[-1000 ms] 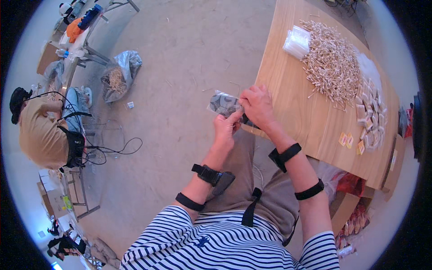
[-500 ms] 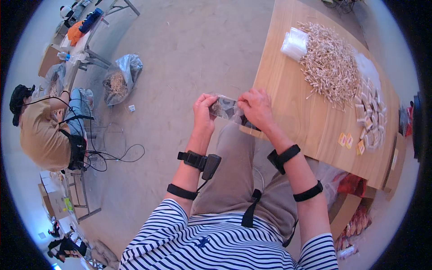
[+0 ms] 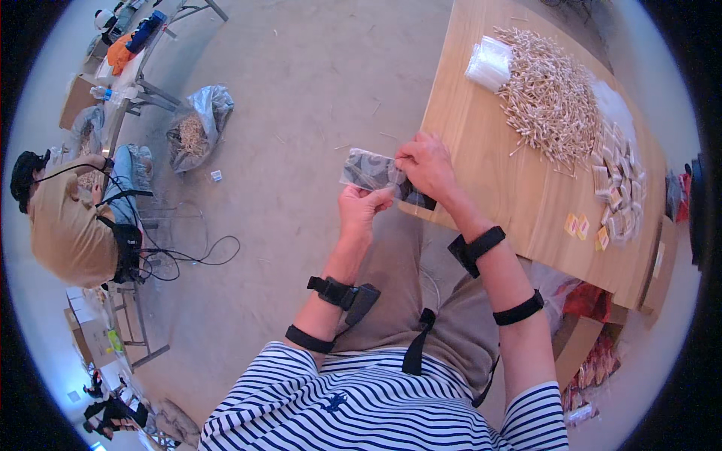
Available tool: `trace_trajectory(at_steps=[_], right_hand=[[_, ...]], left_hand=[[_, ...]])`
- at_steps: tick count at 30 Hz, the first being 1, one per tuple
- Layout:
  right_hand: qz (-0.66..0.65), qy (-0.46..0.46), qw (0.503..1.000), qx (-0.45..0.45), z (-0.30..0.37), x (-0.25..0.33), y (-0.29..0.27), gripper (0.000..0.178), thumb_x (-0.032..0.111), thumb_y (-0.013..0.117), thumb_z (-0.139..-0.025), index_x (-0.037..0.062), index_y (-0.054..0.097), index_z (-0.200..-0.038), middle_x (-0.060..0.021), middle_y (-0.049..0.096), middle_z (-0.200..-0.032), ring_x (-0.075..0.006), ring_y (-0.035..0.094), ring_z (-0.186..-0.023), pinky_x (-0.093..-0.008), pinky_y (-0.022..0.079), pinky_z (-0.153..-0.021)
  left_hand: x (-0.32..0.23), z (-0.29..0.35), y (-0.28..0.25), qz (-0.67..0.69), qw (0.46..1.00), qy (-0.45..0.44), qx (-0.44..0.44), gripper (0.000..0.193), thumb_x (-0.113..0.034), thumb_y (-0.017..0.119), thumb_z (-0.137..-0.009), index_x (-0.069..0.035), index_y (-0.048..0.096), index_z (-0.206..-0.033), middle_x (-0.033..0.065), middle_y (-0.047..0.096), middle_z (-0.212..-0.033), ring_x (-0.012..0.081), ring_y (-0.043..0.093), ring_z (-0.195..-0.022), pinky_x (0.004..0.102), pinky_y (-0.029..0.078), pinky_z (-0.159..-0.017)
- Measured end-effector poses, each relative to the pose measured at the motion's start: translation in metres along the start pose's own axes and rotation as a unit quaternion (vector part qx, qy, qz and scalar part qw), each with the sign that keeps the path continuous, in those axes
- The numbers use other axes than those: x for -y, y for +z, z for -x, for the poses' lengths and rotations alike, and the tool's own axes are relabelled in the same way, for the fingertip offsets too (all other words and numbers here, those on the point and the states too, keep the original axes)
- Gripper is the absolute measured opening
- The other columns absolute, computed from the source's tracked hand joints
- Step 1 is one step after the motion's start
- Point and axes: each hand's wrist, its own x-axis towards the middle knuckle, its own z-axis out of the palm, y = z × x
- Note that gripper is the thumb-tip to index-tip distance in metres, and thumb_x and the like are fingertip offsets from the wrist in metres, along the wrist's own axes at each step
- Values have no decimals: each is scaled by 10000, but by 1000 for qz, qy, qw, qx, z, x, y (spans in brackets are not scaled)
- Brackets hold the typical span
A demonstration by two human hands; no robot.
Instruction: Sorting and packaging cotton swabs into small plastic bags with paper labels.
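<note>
Ok so the grey-patterned clear plastic packet (image 3: 368, 169) is midair just left of the wooden surface (image 3: 481, 173), long axis roughly sideways. Left hand (image 3: 359, 207) has fingers pinching its lower edge, right hand (image 3: 427, 167) pinches the right end.

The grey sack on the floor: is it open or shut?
Open: the sack gapes, and a heap of thin tan sticks shows inside.

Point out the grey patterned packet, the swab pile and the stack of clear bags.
Grey patterned packet (image 3: 368, 169): head view, middle of its visible face.
Swab pile (image 3: 547, 98): head view, middle of the heap.
Stack of clear bags (image 3: 489, 65): head view, its top.
</note>
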Motion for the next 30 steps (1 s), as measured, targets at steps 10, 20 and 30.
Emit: trace_trajectory(at_steps=[10,20,30], right_hand=[[50,7,999,20,2,2,1,85,154,652,-756,156,735,-771,-102,610,-949,-307,555,-1023,-444,436,-871],[-21,36,999,-15,-2,3,0,110,163,635,-760,147,740,-790,-104,612,-925,-314,565,-997,-451,444,-854],[44,29,998,-21,2,9,5,103,144,612,-743,113,709,-730,-114,602,-904,-312,566,-972,-458,445,-830]], left_hand=[[6,-1,1,-9,999,-39,-11,210,-26,729,-794,-41,643,-984,31,681,-833,111,635,-648,240,534,-591],[6,-11,0,24,999,-24,-27,195,-58,772,-769,-40,656,-925,29,683,-796,91,615,-603,224,508,-574],[-10,-19,-13,31,998,20,-58,73,-177,690,-875,-117,651,-893,-31,639,-745,57,562,-602,214,451,-550]])
